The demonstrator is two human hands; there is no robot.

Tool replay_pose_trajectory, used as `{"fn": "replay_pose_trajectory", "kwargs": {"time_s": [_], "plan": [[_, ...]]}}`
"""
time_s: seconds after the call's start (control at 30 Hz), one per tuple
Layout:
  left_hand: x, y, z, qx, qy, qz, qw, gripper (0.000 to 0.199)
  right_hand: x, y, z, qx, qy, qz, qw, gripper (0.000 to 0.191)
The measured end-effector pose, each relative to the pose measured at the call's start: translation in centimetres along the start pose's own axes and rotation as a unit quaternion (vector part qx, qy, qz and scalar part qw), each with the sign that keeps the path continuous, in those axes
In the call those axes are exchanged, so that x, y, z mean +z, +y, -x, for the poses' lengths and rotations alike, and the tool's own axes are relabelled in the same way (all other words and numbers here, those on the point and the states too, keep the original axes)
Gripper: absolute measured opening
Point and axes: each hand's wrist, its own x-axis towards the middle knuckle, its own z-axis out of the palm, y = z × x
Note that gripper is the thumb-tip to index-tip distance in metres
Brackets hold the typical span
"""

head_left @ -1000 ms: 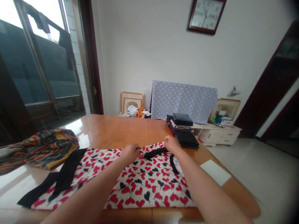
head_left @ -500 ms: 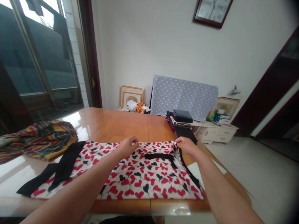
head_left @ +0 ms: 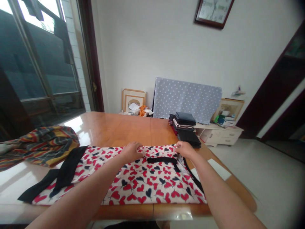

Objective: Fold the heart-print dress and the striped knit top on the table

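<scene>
A white garment with red and dark hearts lies folded lengthwise along the table's near side. Black bands finish its left end, and black trim edges the opening at its right end. Near the middle of its far edge, my left hand rests on the cloth, thumb and fingers apart. My right hand pinches the far right corner of the garment between thumb and fingers. A short black strip of trim shows on the folded layer between my hands.
The wooden table carries a crumpled plaid cloth on the left. A stack of folded clothes stands at the far right edge. White paper lies by my right forearm. Behind are a dotted grey cover and a white cabinet.
My left hand has settled flatter on the cloth, its fingers spreading. My right hand has shifted slightly left with the garment's corner. The view has moved a little.
</scene>
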Motion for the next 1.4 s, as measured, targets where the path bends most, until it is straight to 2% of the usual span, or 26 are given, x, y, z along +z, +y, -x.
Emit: {"fn": "replay_pose_trajectory", "kwargs": {"time_s": [0.1,0.17,0.23,0.37,0.43,0.53,0.7,0.83,0.93,1.07,1.17,1.27,1.4], "plan": [[-0.1,0.1,0.1,-0.006,-0.015,-0.018,1.000,0.047,-1.1,-0.1,0.8,-0.012,0.048,0.005,0.999,0.010],[0.0,0.2,0.2,-0.005,-0.018,-0.029,0.999,0.038,-1.5,-0.4,1.7,-0.027,0.072,-0.019,0.997,0.009],[0.2,0.5,0.4,0.001,-0.010,-0.039,0.999,0.026,-1.6,-0.7,2.9,-0.029,0.074,-0.072,0.994,0.008],[-0.1,1.4,1.2,0.006,0.017,-0.052,0.998,0.004,-1.3,-1.3,5.2,0.012,0.074,-0.135,0.988,0.008],[-0.7,2.1,1.8,0.014,0.033,-0.062,0.997,0.011,-1.1,-1.4,6.2,0.024,0.076,-0.169,0.982,0.012],[-1.8,3.2,3.1,0.061,0.065,-0.096,0.991,0.018,-1.2,-1.6,7.7,0.025,0.078,-0.186,0.979,0.018],[-3.5,5.2,6.9,0.146,0.112,-0.168,0.968,0.012,-1.8,-1.8,12.0,0.021,0.129,-0.171,0.977,0.016],[-3.0,5.8,11.1,0.202,0.127,-0.207,0.949,0.016,-1.0,-1.1,16.9,-0.015,0.168,-0.178,0.970,0.013],[-1.5,5.7,13.7,0.242,0.093,-0.218,0.941,0.017,0.6,-0.1,20.2,-0.031,0.176,-0.142,0.974,0.009],[-0.5,5.7,15.0,0.222,0.064,-0.184,0.955,0.016,1.7,0.2,22.2,-0.060,0.190,-0.088,0.976,0.011],[-1.0,6.0,14.9,0.201,0.068,-0.167,0.963,0.017,1.3,-0.4,22.5,-0.080,0.200,-0.069,0.974,0.016],[-1.6,6.3,15.2,0.206,0.085,-0.168,0.960,0.018,0.6,-0.8,22.8,-0.077,0.209,-0.048,0.974,0.020],[-1.2,6.1,16.3,0.224,0.061,-0.160,0.959,0.015,0.6,-0.4,24.0,-0.062,0.176,0.015,0.982,0.025]]}}
